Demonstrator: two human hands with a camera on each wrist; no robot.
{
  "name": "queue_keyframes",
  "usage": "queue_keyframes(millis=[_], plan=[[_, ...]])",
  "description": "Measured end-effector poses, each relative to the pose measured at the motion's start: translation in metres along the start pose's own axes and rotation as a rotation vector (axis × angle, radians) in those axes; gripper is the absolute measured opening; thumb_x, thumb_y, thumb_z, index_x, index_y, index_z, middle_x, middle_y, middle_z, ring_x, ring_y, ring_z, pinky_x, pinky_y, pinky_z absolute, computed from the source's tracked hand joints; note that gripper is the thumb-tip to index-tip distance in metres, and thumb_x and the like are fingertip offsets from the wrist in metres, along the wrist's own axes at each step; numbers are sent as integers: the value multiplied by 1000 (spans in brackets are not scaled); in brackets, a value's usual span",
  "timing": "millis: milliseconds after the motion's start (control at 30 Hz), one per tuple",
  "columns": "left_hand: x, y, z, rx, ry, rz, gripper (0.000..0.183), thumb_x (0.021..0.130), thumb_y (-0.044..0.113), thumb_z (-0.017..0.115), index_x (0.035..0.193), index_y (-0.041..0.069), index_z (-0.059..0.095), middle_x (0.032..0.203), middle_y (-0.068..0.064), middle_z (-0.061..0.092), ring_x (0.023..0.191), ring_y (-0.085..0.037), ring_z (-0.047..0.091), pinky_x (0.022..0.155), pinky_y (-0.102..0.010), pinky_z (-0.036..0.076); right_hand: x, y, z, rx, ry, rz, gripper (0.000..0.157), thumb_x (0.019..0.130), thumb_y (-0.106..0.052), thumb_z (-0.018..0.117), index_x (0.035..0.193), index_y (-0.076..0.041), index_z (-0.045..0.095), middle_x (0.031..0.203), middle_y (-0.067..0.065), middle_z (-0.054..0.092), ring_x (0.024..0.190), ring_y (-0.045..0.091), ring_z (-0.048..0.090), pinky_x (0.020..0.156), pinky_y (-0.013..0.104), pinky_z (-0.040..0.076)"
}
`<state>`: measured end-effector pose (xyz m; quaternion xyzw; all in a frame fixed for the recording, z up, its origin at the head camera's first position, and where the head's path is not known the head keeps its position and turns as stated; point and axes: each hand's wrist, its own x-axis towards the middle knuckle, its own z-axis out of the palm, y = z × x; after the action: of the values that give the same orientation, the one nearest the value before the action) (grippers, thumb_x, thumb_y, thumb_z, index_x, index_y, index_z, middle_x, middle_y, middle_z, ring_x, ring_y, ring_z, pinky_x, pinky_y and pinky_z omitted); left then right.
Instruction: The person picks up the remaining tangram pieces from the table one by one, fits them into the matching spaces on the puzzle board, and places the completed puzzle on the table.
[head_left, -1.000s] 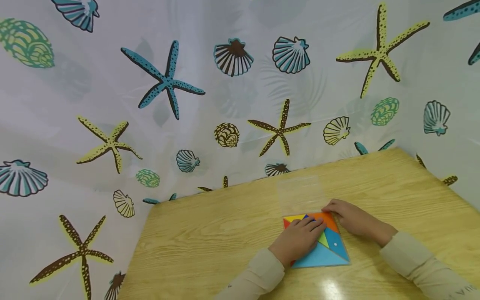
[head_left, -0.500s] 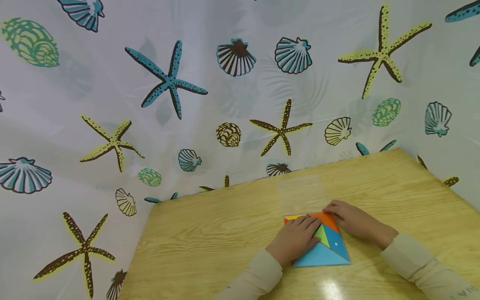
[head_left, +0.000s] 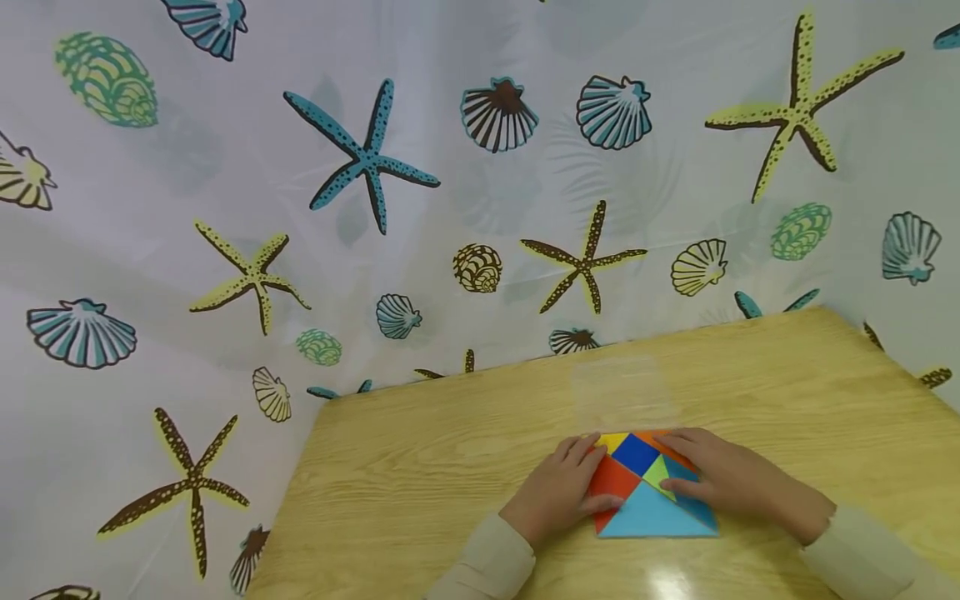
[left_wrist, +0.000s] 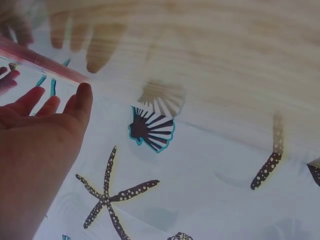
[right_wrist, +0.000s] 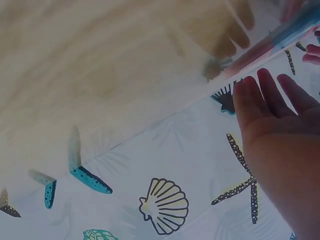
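Observation:
A square tangram [head_left: 660, 517] of coloured pieces lies flat on the wooden table: light blue, red, yellow, dark blue, green, orange and blue. My left hand [head_left: 555, 492] rests at its left side, fingertips on the yellow and red corner and thumb over the red piece. Over the right side lies my right hand [head_left: 738, 475], with fingers on the orange piece and thumb by the green one. Both wrist views show the tangram edge-on, with fairly straight fingers of the left hand [left_wrist: 45, 135] and right hand [right_wrist: 280, 135] against it. Parts of the outer pieces are covered.
A clear plastic sheet [head_left: 624, 392] lies flat behind the tangram. The wooden table [head_left: 420, 483] stretches left and right of the hands. A white curtain [head_left: 435, 333] with starfish and shells hangs along the table's back edge.
My left hand has drawn back left from the middle of the tangram, uncovering the dark blue square. My right hand has moved from the upper right corner onto the right side. The view has shifted slightly.

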<state>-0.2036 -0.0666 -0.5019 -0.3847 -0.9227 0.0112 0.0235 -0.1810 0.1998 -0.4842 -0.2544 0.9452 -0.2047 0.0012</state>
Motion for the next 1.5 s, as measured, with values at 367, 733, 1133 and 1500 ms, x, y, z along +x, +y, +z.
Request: queue_keyframes(millis=[367,733,1133,1500], plan=[[10,2,5,-81,-84,121,87,82,74,26,148,16,25,150,4,24,137,-12,20,109,-31,22,-7,-4,7,-71,-57,-25,86,76,-70,54,129,-2,54,130,9,48,115,28,49,90,47,44],[10,-9,7,5,-28,80,88,82,73,23,146,13,31,147,1,31,135,-13,27,107,-27,26,17,-8,9,-46,-55,-68,76,80,-56,61,130,1,52,129,12,47,116,29,47,91,45,44],[16,-19,-10,47,-63,21,79,86,61,37,142,6,37,145,-7,36,133,-18,33,106,-27,28,50,-15,15,-122,-10,-141,67,79,-42,68,121,9,55,120,19,51,110,32,49,87,43,46],[16,-10,-11,61,-59,-26,67,87,55,41,137,11,47,138,-4,45,125,-16,41,103,-26,33,52,-18,22,-125,-16,-98,68,82,-37,66,126,11,49,127,24,47,118,38,45,91,46,43]])
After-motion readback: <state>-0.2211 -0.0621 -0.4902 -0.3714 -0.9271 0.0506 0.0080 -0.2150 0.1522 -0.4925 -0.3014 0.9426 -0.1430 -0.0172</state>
